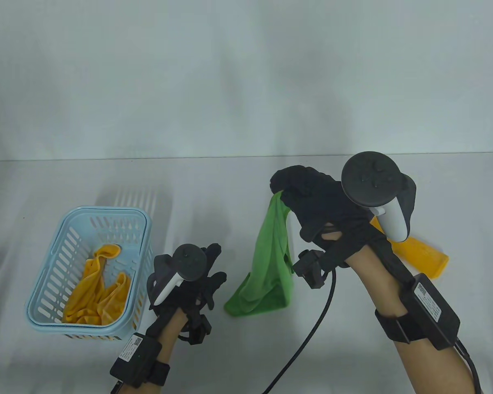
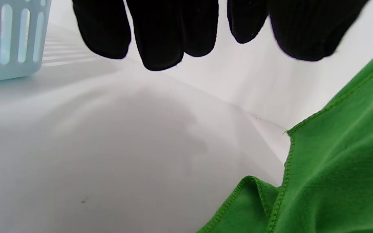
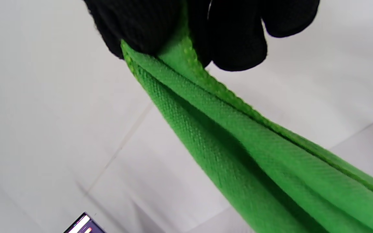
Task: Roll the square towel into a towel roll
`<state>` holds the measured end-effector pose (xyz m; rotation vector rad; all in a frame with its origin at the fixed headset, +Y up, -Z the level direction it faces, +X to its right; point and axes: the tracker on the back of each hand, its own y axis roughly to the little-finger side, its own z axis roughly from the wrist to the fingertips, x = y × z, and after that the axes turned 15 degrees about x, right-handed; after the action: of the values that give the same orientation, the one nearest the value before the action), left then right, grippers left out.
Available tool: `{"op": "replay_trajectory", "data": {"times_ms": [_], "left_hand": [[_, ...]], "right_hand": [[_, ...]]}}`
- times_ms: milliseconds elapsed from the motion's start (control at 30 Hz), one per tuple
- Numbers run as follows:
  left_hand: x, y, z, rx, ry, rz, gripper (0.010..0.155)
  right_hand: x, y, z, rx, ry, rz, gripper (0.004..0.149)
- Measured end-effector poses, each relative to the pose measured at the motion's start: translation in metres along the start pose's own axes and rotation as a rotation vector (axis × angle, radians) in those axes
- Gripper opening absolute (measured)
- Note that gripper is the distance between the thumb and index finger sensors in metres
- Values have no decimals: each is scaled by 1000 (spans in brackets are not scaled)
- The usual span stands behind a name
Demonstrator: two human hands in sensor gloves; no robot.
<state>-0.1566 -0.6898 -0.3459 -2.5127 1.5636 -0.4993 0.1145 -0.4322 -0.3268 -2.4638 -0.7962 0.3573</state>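
Green microfibre hangs in front of us: the green towel (image 1: 271, 262) is pinched at one edge by our right hand (image 1: 316, 205), fingers (image 3: 235, 48) closed on the hem, and lifted so that only its lower end still touches the table (image 1: 246, 180), bunched in loose folds. Our left hand (image 1: 193, 275) hovers low beside that lower end, fingers relaxed and spread, holding nothing.

We judge the rolling has not begun. The towel is neither laid flat nor squared, so spreading it, smoothing it and then rolling it all remain.

To our left sits a pale blue basket (image 1: 45, 303) with a crumpled yellow cloth (image 1: 98, 291) inside. Just behind our right forearm lies an orange-yellow object (image 1: 427, 256); it may be an already rolled towel, but the arm hides too much for us to say.

The wrist packs carry small white labels; their print is too small for us to read. We see no brand anywhere.
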Motion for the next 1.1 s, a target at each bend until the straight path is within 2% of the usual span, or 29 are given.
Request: {"op": "replay_trajectory", "data": {"times_ms": [200,433,500,567,633,767,967,1100], "left_hand": [[11,2,7,16,64,-21,79],[26,-4,13,79,176,-27,101],[30,-6,15,107,214,-62,104],[36,-8,16,146,263,-111,100],[38,-9,17,147,283,-128,90],[36,-6,17,95,241,-88,71],[30,4,16,38,199,-143,43],[30,5,16,55,195,-167,38]], "right_hand": [[-10,-17,0,62,-75,1,35],[-24,-22,6,108,-143,79,35],[-26,-23,7,117,-155,98,35],[-27,-23,8,121,-157,102,35],[-27,-22,8,121,-157,98,35],[-23,-17,8,105,-138,82,35],[-12,-7,7,61,-83,56,35],[-5,1,6,32,-53,61,35]]}}
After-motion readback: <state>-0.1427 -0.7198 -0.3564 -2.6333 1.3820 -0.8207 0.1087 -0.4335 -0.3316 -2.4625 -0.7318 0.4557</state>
